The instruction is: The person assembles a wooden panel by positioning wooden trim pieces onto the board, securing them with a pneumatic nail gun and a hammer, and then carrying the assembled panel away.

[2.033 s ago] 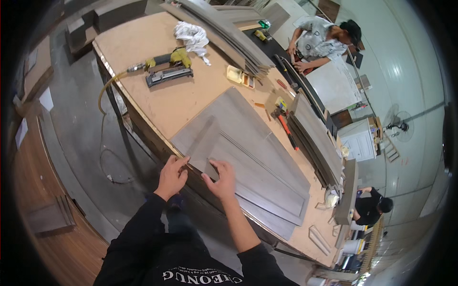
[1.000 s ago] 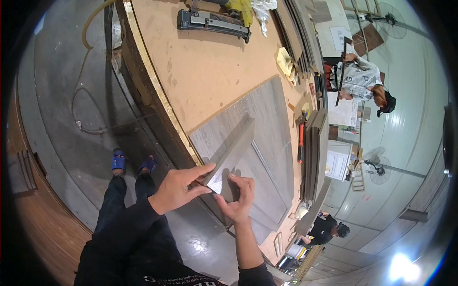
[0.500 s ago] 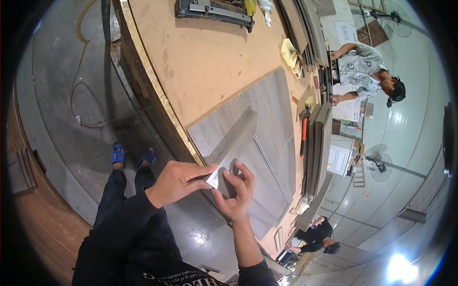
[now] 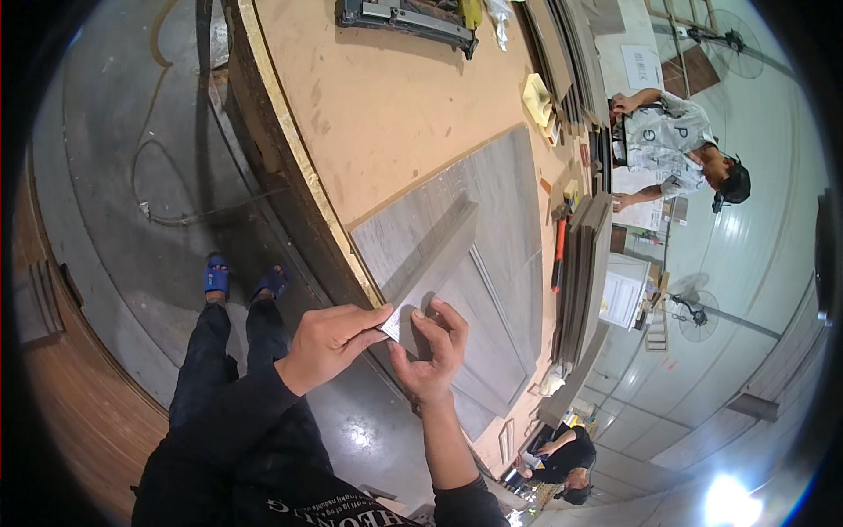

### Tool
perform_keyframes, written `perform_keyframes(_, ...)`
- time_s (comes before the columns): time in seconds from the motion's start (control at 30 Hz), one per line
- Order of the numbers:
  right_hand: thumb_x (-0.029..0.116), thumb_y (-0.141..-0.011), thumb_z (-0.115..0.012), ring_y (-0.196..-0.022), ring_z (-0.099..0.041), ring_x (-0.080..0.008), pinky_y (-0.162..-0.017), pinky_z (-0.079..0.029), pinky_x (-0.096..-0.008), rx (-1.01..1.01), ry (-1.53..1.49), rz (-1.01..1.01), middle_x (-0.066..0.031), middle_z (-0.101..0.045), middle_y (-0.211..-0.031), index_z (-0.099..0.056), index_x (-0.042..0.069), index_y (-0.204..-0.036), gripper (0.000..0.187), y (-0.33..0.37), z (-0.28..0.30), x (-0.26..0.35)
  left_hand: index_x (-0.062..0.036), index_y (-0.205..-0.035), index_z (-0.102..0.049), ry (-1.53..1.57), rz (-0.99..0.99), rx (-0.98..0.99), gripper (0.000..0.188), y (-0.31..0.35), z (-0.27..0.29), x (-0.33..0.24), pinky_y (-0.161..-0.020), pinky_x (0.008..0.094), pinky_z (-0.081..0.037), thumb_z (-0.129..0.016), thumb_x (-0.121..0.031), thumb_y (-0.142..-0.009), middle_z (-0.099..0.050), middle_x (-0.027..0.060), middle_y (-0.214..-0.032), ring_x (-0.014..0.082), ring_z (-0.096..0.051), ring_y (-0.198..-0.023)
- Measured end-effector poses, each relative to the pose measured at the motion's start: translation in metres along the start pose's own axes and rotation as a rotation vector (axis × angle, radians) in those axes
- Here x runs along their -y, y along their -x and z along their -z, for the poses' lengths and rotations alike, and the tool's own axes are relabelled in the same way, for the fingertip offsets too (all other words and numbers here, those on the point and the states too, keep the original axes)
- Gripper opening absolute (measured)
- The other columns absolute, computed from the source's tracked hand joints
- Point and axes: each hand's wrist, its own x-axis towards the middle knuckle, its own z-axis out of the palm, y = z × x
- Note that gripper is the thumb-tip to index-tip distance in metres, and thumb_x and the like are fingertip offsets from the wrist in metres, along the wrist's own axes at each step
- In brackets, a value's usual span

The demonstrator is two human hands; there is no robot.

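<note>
A grey wood-grain bar [image 4: 435,255] stretches away from me over a large grey panel [image 4: 505,189]. At its near end sits a small white triangular piece, perhaps a paper label [image 4: 392,326]. My left hand [image 4: 338,342] pinches that white piece by its left edge, thumb and forefinger pressed together. Around the near end of the bar, my right hand [image 4: 432,356] curls its fingers, with the thumb below, close to the white piece. The underside of the bar is hidden. A thin pale strip [image 4: 499,294] runs along the panel to the right of the bar.
The panel lies on a tan workbench [image 4: 378,114] with a worn left edge. A nail gun [image 4: 408,25], a cream tray [image 4: 537,98], an orange-handled hammer [image 4: 558,253] and stacked grey boards [image 4: 584,272] are on it. Two people [image 4: 672,140] work beyond. A hose [image 4: 140,167] lies on the floor.
The view has shifted slightly. My left hand has moved up a little along the white piece; both hands stay at the near end of the bar. The co-workers' arms have moved.
</note>
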Motion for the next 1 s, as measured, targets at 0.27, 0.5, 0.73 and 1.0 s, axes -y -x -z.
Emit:
perform_keyframes(0.27, 0.012, -0.055, -0.079, -0.095, -0.054, -0.0271, -0.076, -0.049, -0.0335, -0.036, 0.05, 0.011, -0.0154, -0.054, -0.114, -0.066, 0.008, -0.099, 0.046, 0.003, -0.003, -0.001, -0.0034, -0.11, -0.064, -0.02, -0.017, -0.005, 0.037, 0.0, -0.002, 0.0, -0.057, 0.0282, -0.049, -0.071, 0.0, -0.074, -0.064, 0.0124, -0.079, 0.023, -0.062, -0.065)
perform_keyframes(0.5, 0.011, -0.057, -0.077, -0.093, -0.055, -0.027, -0.078, -0.048, -0.0354, -0.043, 0.041, -0.01, -0.0147, -0.052, -0.107, -0.064, 0.009, -0.1, 0.045, 0.005, -0.004, 0.002, -0.0038, -0.112, -0.064, -0.022, -0.015, -0.004, 0.038, 0.002, -0.002, -0.001, -0.058, 0.0284, -0.049, -0.07, -0.001, -0.074, -0.064, 0.012, -0.079, 0.0231, -0.062, -0.065)
perform_keyframes(0.73, 0.013, -0.055, -0.081, -0.091, -0.054, -0.0248, -0.073, -0.048, -0.0323, -0.063, 0.051, 0.002, -0.014, -0.052, -0.113, -0.067, 0.011, -0.104, 0.05, 0.0, -0.006, 0.008, -0.0032, -0.112, -0.063, -0.067, -0.025, -0.003, 0.039, 0.003, 0.001, -0.002, -0.059, 0.0292, -0.049, -0.071, -0.002, -0.074, -0.064, 0.0119, -0.081, 0.0237, -0.063, -0.068)
perform_keyframes(1.0, 0.015, -0.054, -0.08, -0.086, -0.053, -0.0239, -0.075, -0.044, -0.0337, -0.037, 0.068, 0.038, -0.0127, -0.052, -0.128, -0.068, 0.019, -0.109, 0.056, -0.006, 0.0, 0.006, 0.002, -0.108, -0.062, -0.123, -0.051, -0.029, 0.036, 0.001, -0.004, -0.023, -0.061, 0.0293, -0.051, -0.071, -0.007, -0.075, -0.065, 0.0169, -0.082, 0.0248, -0.066, -0.069)
